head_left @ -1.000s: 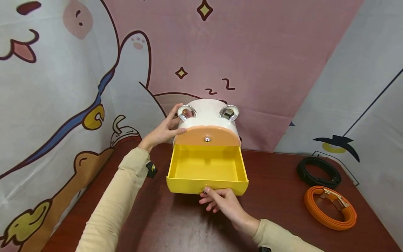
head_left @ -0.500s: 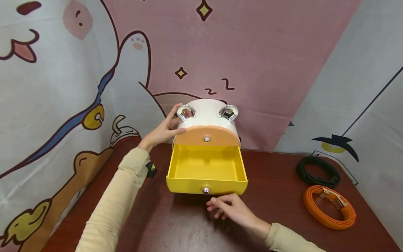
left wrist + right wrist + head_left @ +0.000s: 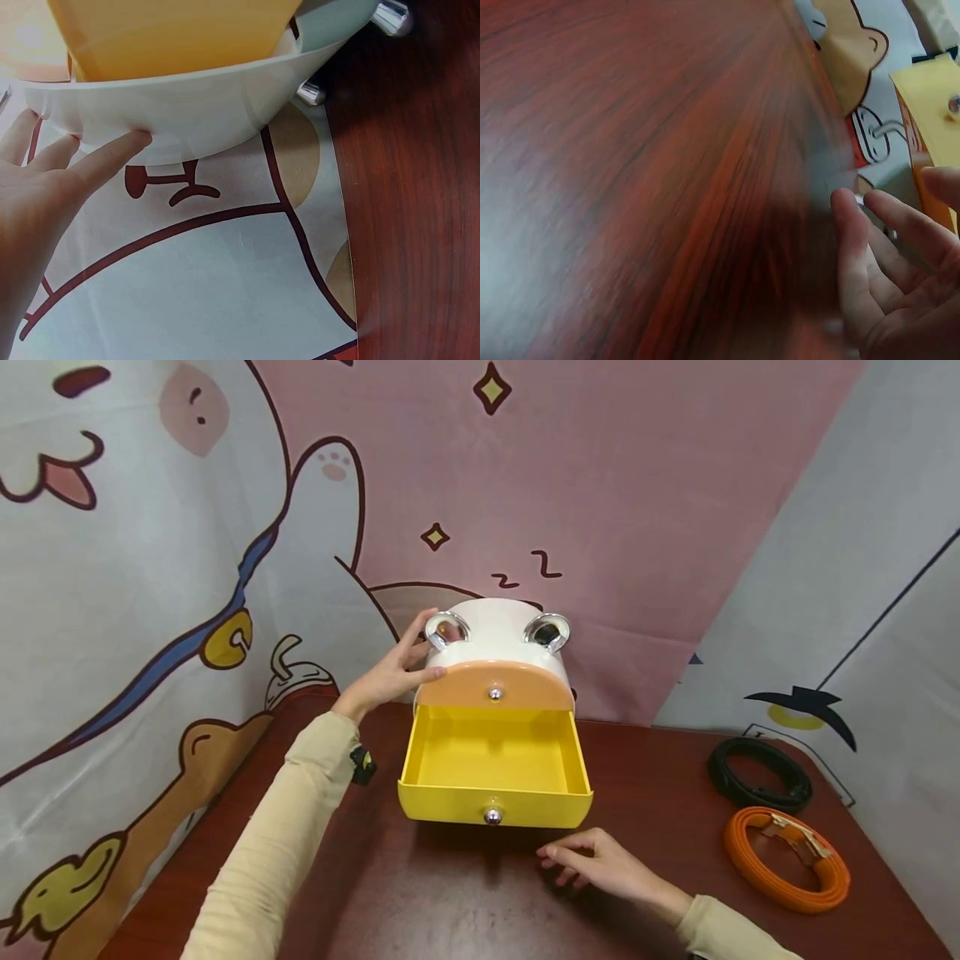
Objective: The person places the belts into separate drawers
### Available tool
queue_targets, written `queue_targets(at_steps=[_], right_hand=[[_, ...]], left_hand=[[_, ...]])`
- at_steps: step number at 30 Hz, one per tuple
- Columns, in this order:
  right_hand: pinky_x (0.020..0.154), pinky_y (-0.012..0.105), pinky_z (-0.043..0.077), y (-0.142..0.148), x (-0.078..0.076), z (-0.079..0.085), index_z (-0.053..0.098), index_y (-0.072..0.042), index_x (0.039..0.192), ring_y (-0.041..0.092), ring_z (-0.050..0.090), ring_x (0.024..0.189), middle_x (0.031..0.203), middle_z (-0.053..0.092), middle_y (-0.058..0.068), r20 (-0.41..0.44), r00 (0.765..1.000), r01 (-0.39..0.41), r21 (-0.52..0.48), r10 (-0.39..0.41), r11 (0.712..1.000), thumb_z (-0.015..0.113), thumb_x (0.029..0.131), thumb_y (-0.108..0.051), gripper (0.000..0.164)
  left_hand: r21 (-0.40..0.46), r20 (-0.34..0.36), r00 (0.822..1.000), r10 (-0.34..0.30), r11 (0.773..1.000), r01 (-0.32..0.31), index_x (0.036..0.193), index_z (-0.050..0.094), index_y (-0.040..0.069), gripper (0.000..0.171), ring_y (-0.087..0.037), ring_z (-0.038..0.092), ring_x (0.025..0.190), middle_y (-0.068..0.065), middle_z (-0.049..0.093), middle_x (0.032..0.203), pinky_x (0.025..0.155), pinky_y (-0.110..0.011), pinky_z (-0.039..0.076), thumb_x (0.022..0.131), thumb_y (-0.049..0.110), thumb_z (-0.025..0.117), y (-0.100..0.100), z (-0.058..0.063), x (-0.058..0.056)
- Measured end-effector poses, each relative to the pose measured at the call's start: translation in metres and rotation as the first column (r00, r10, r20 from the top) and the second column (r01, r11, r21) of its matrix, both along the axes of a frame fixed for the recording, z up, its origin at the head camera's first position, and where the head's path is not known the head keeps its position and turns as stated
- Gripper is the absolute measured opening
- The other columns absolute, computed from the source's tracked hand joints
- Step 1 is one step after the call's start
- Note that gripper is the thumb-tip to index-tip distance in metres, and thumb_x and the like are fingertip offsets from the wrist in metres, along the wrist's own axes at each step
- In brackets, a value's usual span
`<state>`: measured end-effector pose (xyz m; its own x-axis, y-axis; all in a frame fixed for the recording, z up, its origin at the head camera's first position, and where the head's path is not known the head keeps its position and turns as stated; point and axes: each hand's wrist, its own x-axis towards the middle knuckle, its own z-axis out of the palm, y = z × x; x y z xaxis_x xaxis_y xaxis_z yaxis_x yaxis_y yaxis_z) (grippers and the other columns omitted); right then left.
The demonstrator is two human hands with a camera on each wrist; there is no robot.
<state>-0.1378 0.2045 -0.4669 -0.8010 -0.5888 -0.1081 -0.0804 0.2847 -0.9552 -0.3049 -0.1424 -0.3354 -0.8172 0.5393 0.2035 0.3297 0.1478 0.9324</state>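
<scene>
Right wrist: yellow drawer (image 3: 933,105) cut off at edge; right hand (image 3: 606,865) loose; left hand (image 3: 387,677) spread on cabinet (image 3: 491,631).

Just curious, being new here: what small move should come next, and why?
Perhaps the right hand should reach for the coiled orange belt: the yellow drawer stands open, the hand holds nothing, and that belt lies nearer than the black belt.

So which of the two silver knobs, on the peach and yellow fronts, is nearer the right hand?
The lower knob, on the front of the pulled-out yellow drawer. The other knob sits higher, on the peach front, farther from the right hand.
</scene>
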Motion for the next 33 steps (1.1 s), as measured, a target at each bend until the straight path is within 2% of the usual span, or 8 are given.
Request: queue_targets(at_steps=[3, 10, 12, 17, 21, 27, 33], right_hand=[[0.063, 0.04, 0.056, 0.011, -0.001, -0.003, 0.064, 0.011, 0.116, 0.031, 0.068, 0.077, 0.103, 0.067, 0.025, -0.002, 1.0, 0.01, -0.003, -0.01, 1.0, 0.05, 0.102, -0.015, 0.033], [0.066, 0.039, 0.057, 0.034, -0.006, -0.011, 0.061, 0.014, 0.119, 0.031, 0.068, 0.08, 0.104, 0.067, 0.025, -0.015, 0.998, 0.062, 0.022, -0.062, 0.998, 0.052, 0.102, -0.018, 0.037], [0.066, 0.038, 0.057, 0.039, -0.007, -0.013, 0.06, 0.013, 0.12, 0.03, 0.068, 0.08, 0.104, 0.067, 0.025, -0.019, 0.996, 0.086, 0.034, -0.085, 0.996, 0.053, 0.101, -0.019, 0.038], [0.068, 0.038, 0.057, 0.048, -0.009, -0.014, 0.057, 0.013, 0.124, 0.032, 0.067, 0.084, 0.105, 0.067, 0.024, 0.002, 0.989, 0.15, 0.042, -0.15, 0.988, 0.053, 0.101, -0.02, 0.04], [0.07, 0.038, 0.057, 0.055, -0.009, -0.013, 0.056, 0.013, 0.126, 0.033, 0.067, 0.087, 0.107, 0.066, 0.024, 0.008, 0.981, 0.191, 0.041, -0.192, 0.981, 0.054, 0.101, -0.019, 0.04], [0.073, 0.036, 0.056, 0.073, -0.006, -0.014, 0.052, 0.014, 0.129, 0.03, 0.067, 0.092, 0.111, 0.064, 0.026, -0.03, 0.974, 0.224, 0.026, -0.224, 0.974, 0.053, 0.101, -0.016, 0.041], [0.075, 0.034, 0.055, 0.092, -0.005, -0.013, 0.05, 0.016, 0.129, 0.022, 0.067, 0.096, 0.117, 0.061, 0.03, -0.08, 0.956, 0.283, 0.026, -0.281, 0.959, 0.053, 0.101, -0.013, 0.041]], left_hand=[[0.002, -0.012, 1.0, 0.0, 1.0, 0.0, 0.154, 0.005, 0.039, 0.088, -0.03, 0.043, 0.131, -0.009, 0.031, 0.154, 0.096, -0.049, 0.044, 0.095, 0.009, 0.063, -0.004, -0.008, -0.007], [0.008, 0.006, 1.0, -0.015, 1.0, 0.015, 0.156, 0.002, 0.029, 0.088, -0.037, 0.042, 0.13, -0.017, 0.027, 0.154, 0.096, -0.049, 0.045, 0.095, 0.003, 0.06, 0.0, 0.008, 0.009], [0.003, 0.016, 1.0, -0.011, 1.0, 0.011, 0.156, 0.002, 0.031, 0.088, -0.036, 0.042, 0.13, -0.016, 0.027, 0.154, 0.096, -0.048, 0.044, 0.095, 0.003, 0.06, 0.001, 0.011, 0.012], [0.004, 0.014, 1.0, -0.006, 1.0, 0.006, 0.155, 0.003, 0.032, 0.088, -0.036, 0.04, 0.132, -0.016, 0.027, 0.155, 0.097, -0.049, 0.043, 0.095, 0.004, 0.061, 0.002, 0.012, 0.013], [0.011, 0.003, 1.0, -0.005, 1.0, 0.005, 0.156, 0.002, 0.028, 0.088, -0.036, 0.037, 0.134, -0.017, 0.027, 0.154, 0.097, -0.05, 0.043, 0.095, 0.004, 0.061, 0.002, 0.01, 0.013], [0.007, 0.004, 1.0, 0.014, 1.0, -0.014, 0.156, 0.004, 0.029, 0.089, -0.037, 0.031, 0.137, -0.019, 0.024, 0.155, 0.095, -0.052, 0.044, 0.094, 0.006, 0.063, 0.002, 0.01, 0.012], [0.005, -0.019, 1.0, 0.014, 1.0, -0.014, 0.156, 0.004, 0.028, 0.09, -0.038, 0.035, 0.135, -0.02, 0.027, 0.154, 0.101, -0.053, 0.038, 0.093, 0.007, 0.064, 0.003, 0.012, 0.013]])
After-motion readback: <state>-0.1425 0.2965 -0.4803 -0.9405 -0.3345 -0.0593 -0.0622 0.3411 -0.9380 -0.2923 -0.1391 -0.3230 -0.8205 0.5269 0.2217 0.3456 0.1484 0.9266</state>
